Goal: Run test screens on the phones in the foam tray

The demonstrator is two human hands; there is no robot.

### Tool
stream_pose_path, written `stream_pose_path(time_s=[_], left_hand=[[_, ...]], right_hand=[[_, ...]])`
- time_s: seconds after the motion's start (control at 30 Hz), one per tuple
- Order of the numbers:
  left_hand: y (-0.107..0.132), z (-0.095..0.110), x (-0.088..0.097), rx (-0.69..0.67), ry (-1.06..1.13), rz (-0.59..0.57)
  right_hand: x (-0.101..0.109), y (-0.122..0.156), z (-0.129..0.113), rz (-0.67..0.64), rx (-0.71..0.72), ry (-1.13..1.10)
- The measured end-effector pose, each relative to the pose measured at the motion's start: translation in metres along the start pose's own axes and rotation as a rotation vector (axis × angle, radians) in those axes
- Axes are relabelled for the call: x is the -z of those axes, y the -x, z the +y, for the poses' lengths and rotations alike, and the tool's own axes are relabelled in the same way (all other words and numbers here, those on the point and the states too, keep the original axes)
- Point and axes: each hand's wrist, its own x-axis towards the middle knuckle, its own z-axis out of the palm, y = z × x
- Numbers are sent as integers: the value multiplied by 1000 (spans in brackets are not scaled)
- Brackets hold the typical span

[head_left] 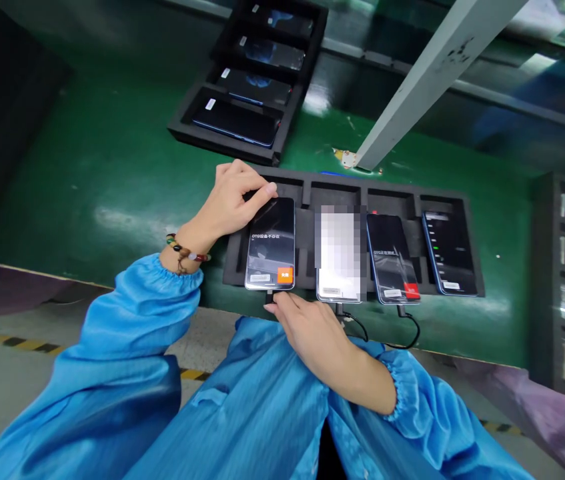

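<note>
The leftmost smartphone (271, 257) lies face up in a black foam tray (305, 263), its dark screen showing white text and an orange button. My left hand (236, 199) grips its top end, thumb over the upper edge and fingers curled behind. At the phone's bottom edge, my right hand (319, 340) pinches a black cable plug (269, 297); I cannot tell whether it is fully seated. Beside it in the tray lie a phone with a bright, pixelated screen (339, 253), a phone with a red button (393, 257) and a phone showing a list (449, 253).
Another black foam tray (175, 127) with several phones sits farther back on the green table (127, 187). A grey metal post (412, 100) rises behind the near tray. Black cables (415, 333) hang from two phones. A dark rack (545, 280) stands at the right.
</note>
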Motion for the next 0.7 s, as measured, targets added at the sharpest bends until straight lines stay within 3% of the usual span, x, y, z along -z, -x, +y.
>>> stream_pose_path(time_s=[0.27, 0.4, 0.5, 0.6, 0.67, 0.7], left_hand=[[-1, -5, 3, -26, -21, 2], [-1, -4, 1, 8, -15, 32], [1, -2, 0, 30, -16, 33], [3, -2, 0, 37, -2, 29], [3, -3, 0, 40, 11, 41], [4, -4, 0, 39, 18, 50]], right_hand=[[13, -2, -4, -41, -63, -54], [9, -3, -8, 12, -39, -16], [21, 2, -7, 109, -26, 14], [55, 25, 5, 219, 169, -84], [79, 54, 16, 236, 396, -221], [89, 71, 20, 260, 439, -281]])
